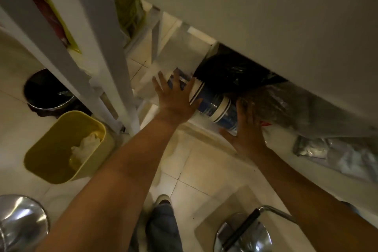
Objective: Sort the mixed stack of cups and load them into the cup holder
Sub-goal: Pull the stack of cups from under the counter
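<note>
A stack of blue and white cups [212,106] in a clear plastic sleeve lies on its side on a low shelf under the white counter. My left hand [176,98] rests flat on the stack's left part, fingers spread. My right hand [247,129] presses against the stack's right end, fingers spread and partly inside clear plastic. Neither hand has closed around the stack. The far end of the stack is hidden behind my left hand. No cup holder is in view.
A black bag [229,69] sits behind the cups, and a clear bag of brownish stuff [274,104] lies to their right. A yellow bin [67,145] and a black bin [47,90] stand on the tiled floor at left. Chrome stool bases [243,233] stand near my feet.
</note>
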